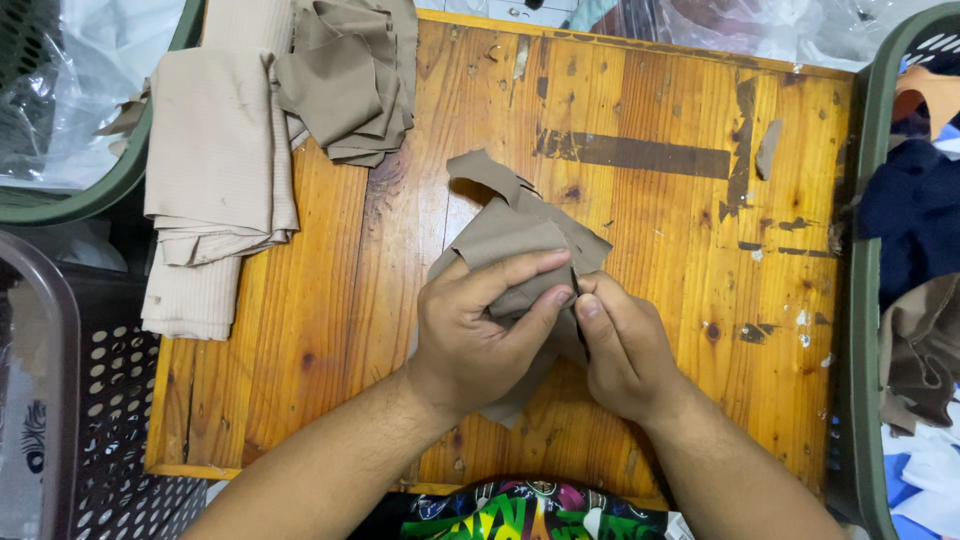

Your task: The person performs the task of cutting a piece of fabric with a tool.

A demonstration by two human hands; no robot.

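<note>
Both hands were closed on a taupe fabric piece [520,245] near the middle of the wooden worktop [660,300]: the left hand [480,325] pinched it between thumb and fingers, and the right hand [622,350] gripped it just beside, thumbs nearly touching. At the worktop's far left corner lay a pile of taupe scraps [350,80] beside a folded stack of beige ribbed cloth [215,170], and a green basket [868,300] of dark clothes stood at the right.

Clear plastic bag [60,90] in green basket top left, crumpled clear plastic [760,30] top right
</note>
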